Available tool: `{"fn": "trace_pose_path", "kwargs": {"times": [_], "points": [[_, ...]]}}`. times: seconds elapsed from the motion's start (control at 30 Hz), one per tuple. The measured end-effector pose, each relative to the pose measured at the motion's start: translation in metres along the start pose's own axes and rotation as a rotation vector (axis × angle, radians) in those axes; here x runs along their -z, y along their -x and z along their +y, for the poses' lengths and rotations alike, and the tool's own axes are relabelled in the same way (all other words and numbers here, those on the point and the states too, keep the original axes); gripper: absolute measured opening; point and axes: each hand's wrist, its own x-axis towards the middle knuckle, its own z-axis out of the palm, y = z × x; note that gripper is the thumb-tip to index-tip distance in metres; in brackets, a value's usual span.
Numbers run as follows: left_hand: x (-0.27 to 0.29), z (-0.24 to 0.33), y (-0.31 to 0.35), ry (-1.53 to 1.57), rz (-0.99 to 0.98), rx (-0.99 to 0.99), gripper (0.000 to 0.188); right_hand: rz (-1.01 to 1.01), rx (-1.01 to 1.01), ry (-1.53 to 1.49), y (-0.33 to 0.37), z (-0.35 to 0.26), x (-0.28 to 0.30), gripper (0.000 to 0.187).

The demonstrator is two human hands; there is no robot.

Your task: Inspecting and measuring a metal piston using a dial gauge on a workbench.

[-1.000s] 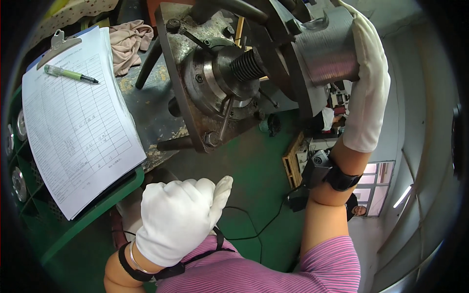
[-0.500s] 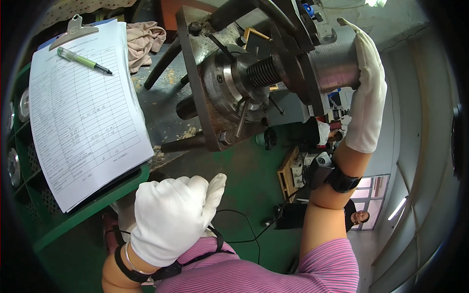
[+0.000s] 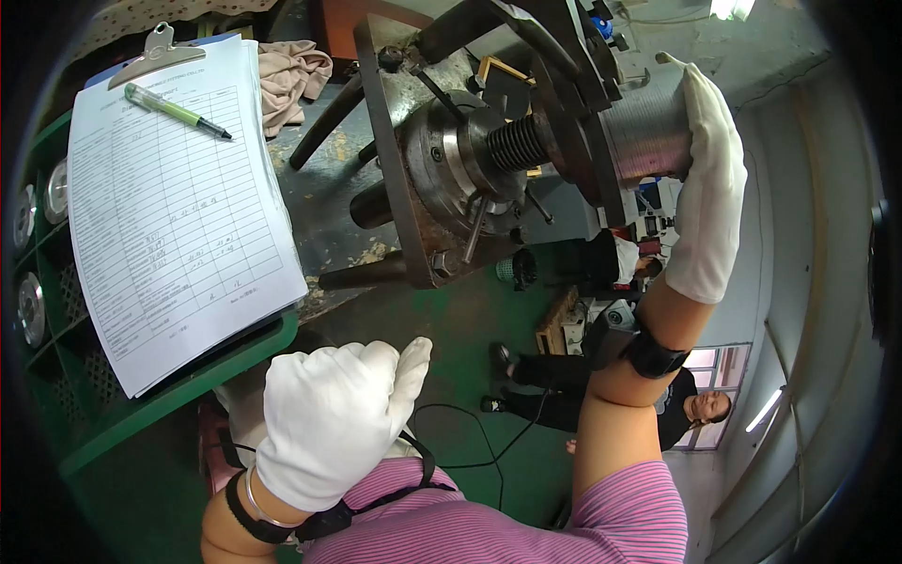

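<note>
My right hand (image 3: 710, 179), in a white glove, lies with fingers stretched flat against the outer end of a grey, finely ridged metal cylinder (image 3: 646, 136). The cylinder is seated against the dark metal plates of a heavy fixture (image 3: 399, 150). On this fixture a threaded screw (image 3: 517, 143) runs into a round steel collar (image 3: 434, 155) with short handle bars. My left hand (image 3: 329, 418), also white-gloved, is held in front of my body, curled into a fist with the thumb sticking out. Nothing shows in it; its palm side is hidden.
At the left, a clipboard (image 3: 160, 58) with printed sheets (image 3: 178, 226) and a green pen (image 3: 178, 111) rests on a green crate (image 3: 188, 404) holding round metal parts. A beige cloth (image 3: 289, 85) lies beside it. Behind my right arm stands a person (image 3: 672, 414); a black cable (image 3: 479, 461) crosses the floor.
The view has shifted slightly, so the clipboard and fixture sit a little further right. The person behind shows more fully, legs included. Both my hands keep their poses.
</note>
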Motion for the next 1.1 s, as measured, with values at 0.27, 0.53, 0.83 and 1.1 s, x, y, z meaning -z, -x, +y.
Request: {"fn": "trace_pose_path", "kwargs": {"times": [0.27,0.53,0.83,1.1], "points": [[0.017,0.014,-0.001,-0.09,0.001,-0.039,0.04,-0.067,-0.022,-0.026,-0.001,-0.016,0.001,0.046],[0.071,0.074,-0.026,-0.221,-0.015,-0.189,0.03,-0.063,0.033,-0.068,-0.006,0.006,0.008,0.056],[0.114,0.14,-0.109,-0.178,0.076,-0.38,0.02,0.152,0.106,-0.383,0.009,0.052,0.026,0.062],[0.119,0.183,-0.205,-0.474,-0.374,-0.568,0.087,0.115,-0.162,-0.702,0.108,0.099,0.044,0.024]]}}
